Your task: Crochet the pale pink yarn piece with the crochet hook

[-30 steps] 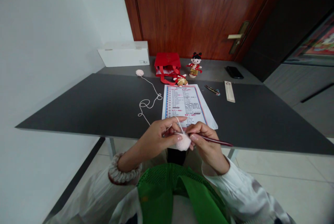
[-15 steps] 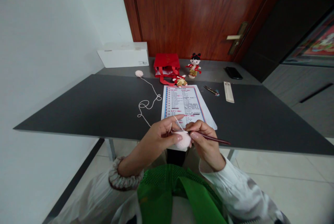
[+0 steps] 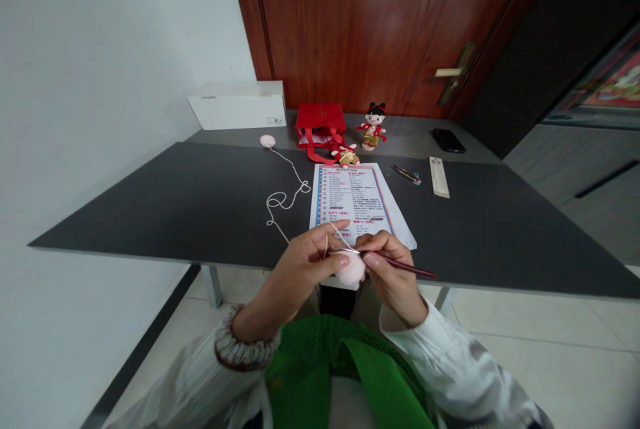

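My left hand (image 3: 309, 259) pinches a small, pale pink crocheted piece (image 3: 351, 270), rounded in shape, at its upper left edge. Pale yarn (image 3: 284, 206) runs over the raised left index finger and down to the piece. Between the thumb and fingers of my right hand (image 3: 393, 268) is a crochet hook (image 3: 413, 269) with a dark red handle. Its metal tip lies along the top edge of the piece, close to the left fingers. Some right fingertips are hidden behind the piece. The yarn loops back across the table to a small ball (image 3: 267, 141).
A printed pattern sheet (image 3: 350, 196) lies under and beyond my hands. Behind it are a red gift bag (image 3: 320, 124), a headless doll body (image 3: 346, 154) and a finished doll (image 3: 373, 128). Small scissors (image 3: 406, 174), a pale strip (image 3: 439, 177), a phone (image 3: 449, 140) and a white box (image 3: 237, 106) lie around.
Both hands stay close together on the pink piece. The hook has shifted slightly left, with its tip further along the edge. The view has moved a little.
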A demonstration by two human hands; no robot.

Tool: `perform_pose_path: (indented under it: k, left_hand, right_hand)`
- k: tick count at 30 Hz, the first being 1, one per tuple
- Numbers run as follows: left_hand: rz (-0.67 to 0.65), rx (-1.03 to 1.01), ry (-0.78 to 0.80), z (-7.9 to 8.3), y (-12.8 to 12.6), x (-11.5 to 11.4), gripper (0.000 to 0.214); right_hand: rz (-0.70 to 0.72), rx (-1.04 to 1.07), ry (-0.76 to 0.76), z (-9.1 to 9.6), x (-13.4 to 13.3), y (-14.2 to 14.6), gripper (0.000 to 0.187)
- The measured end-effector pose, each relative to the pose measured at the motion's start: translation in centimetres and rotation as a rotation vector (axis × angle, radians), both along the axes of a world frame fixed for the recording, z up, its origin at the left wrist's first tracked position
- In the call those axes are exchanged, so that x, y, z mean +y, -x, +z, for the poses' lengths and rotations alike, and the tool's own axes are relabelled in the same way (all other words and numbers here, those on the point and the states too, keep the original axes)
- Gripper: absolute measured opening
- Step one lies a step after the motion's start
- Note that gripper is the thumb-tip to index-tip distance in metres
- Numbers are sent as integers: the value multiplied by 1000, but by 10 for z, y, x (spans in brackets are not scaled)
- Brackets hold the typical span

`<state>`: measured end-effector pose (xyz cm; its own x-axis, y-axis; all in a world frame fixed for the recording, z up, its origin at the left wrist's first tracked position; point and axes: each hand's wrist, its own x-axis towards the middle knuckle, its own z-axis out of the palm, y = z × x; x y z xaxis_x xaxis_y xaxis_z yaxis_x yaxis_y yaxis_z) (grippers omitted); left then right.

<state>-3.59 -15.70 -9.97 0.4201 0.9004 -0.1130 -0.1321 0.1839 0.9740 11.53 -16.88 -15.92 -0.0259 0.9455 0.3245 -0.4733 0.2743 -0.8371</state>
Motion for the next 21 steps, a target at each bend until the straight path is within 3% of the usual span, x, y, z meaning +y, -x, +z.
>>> perform_pose_path:
  k: [7, 12, 21]
  left_hand:
    - [-20, 2, -1, 0, 1, 1, 55]
    - [-47, 72, -43, 1, 2, 3, 55]
    - [-64, 158, -154, 1, 4, 7, 54]
  right_hand:
    - [3, -61, -65, 5, 0, -2, 0]
    - [-190, -197, -105, 13, -2, -6, 7]
    - [159, 149, 208, 25, 1, -9, 19]
